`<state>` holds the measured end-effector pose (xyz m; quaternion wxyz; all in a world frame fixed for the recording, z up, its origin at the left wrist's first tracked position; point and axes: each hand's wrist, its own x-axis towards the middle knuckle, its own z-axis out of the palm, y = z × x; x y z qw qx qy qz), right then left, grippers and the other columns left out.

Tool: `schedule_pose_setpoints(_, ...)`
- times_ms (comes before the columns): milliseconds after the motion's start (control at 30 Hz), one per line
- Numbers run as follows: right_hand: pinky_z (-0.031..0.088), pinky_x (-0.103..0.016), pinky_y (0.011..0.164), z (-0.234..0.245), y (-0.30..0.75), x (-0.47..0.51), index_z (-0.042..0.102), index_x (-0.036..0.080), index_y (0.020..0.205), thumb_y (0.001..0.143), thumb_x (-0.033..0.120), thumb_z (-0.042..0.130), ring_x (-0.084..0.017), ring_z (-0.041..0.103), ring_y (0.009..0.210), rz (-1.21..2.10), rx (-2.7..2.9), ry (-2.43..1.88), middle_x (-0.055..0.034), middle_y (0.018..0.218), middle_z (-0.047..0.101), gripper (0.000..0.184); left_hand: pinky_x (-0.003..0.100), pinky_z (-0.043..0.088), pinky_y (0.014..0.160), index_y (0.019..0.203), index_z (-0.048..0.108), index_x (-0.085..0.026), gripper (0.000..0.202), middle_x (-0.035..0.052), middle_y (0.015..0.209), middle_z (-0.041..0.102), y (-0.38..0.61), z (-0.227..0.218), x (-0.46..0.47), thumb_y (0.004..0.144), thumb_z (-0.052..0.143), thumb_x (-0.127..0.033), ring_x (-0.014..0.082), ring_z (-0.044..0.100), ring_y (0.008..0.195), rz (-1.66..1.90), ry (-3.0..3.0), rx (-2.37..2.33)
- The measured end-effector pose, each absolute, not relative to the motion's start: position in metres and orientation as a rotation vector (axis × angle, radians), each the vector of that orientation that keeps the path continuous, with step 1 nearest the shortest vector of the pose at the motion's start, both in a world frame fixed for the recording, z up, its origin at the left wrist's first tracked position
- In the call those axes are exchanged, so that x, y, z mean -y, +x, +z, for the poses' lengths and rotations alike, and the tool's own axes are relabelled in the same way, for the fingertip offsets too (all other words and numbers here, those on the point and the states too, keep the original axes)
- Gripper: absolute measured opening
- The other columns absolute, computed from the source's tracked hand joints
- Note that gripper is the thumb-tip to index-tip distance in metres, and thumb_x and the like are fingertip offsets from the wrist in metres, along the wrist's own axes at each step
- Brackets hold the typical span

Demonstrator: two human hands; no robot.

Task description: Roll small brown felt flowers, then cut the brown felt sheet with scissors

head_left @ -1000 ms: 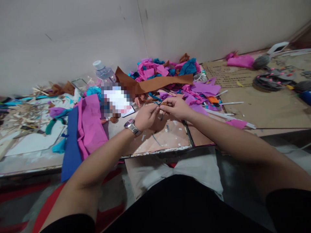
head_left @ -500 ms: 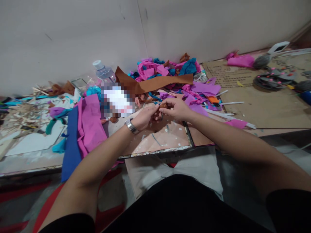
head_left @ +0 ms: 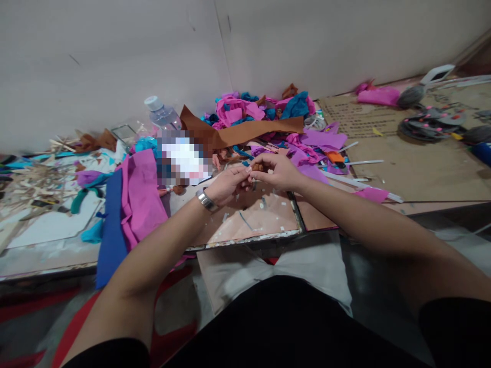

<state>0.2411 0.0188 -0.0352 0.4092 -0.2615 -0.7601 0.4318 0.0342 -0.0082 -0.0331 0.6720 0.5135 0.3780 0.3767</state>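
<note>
Both my hands meet over the table's near middle, fingers pinched around a small bunched piece of brown crepe paper (head_left: 258, 167). My left hand (head_left: 230, 184), with a metal watch (head_left: 206, 199) at its wrist, is closed on the piece from the left. From the right, my right hand (head_left: 279, 173) curls thumb and fingers over it. The fingers hide most of the piece. Behind the hands lies a long brown crepe paper strip (head_left: 261, 130). A small brown paper ball (head_left: 178, 189) rests left of my left hand.
Pink crepe paper (head_left: 143, 197) and a blue sheet (head_left: 111, 230) drape over the front edge at left. A water bottle (head_left: 164, 115) stands at the back. Wood slivers (head_left: 49, 176) cover the far left. An orange cutter (head_left: 336, 158) and white sticks (head_left: 366, 162) lie right, near cardboard (head_left: 414, 168).
My hands stay in the same place, still on the brown paper; the fingers have shifted only slightly. The whole view has moved a little.
</note>
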Motion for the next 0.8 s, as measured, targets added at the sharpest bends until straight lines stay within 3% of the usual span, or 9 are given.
schedule_pose_setpoints(300, 0.051, -0.032, 0.071, -0.034, 0.242, -0.018, 0.073, 0.019, 0.098, 0.091, 0.043, 0.076, -0.018, 0.065, 0.075, 1.069, 1.92, -0.69, -0.0041, 0.083, 0.076, 0.025, 0.024, 0.042, 0.055, 0.072, 0.068, -0.015, 0.04, 0.0007, 0.066, 0.053, 0.036, -0.031, 0.012, 0.09, 0.082, -0.047, 0.0114, 0.057, 0.059, 0.799, 1.117, -0.89)
schedule_pose_setpoints(500, 0.049, -0.03, 0.069, -0.036, 0.243, -0.019, 0.074, 0.019, 0.096, 0.089, 0.04, 0.077, -0.017, 0.062, 0.074, 1.038, 1.934, -0.7, -0.0025, 0.082, 0.073, 0.022, 0.024, 0.047, 0.058, 0.07, 0.065, -0.014, 0.037, -0.001, 0.06, 0.049, 0.038, -0.022, 0.015, 0.09, 0.083, -0.04, 0.0111, 0.054, 0.058, 0.757, 1.059, -0.869)
schedule_pose_setpoints(667, 0.056, -0.033, 0.081, -0.037, 0.243, -0.021, 0.076, 0.018, 0.102, 0.085, 0.042, 0.082, -0.02, 0.07, 0.085, 1.11, 1.938, -0.648, -0.0073, 0.096, 0.079, 0.03, 0.026, 0.051, 0.061, 0.076, 0.063, -0.015, 0.028, -0.0024, 0.067, 0.049, 0.037, -0.023, 0.016, 0.085, 0.084, -0.031, 0.0101, 0.05, 0.059, 0.794, 0.905, -0.771)
schedule_pose_setpoints(800, 0.054, -0.032, 0.078, -0.035, 0.243, -0.021, 0.077, 0.017, 0.099, 0.083, 0.041, 0.084, -0.019, 0.067, 0.082, 1.082, 1.97, -0.663, -0.0065, 0.092, 0.078, 0.03, 0.024, 0.048, 0.058, 0.08, 0.06, -0.016, 0.021, -0.004, 0.068, 0.045, 0.037, -0.024, 0.015, 0.087, 0.078, -0.023, 0.0092, 0.046, 0.057, 0.758, 0.793, -0.767)
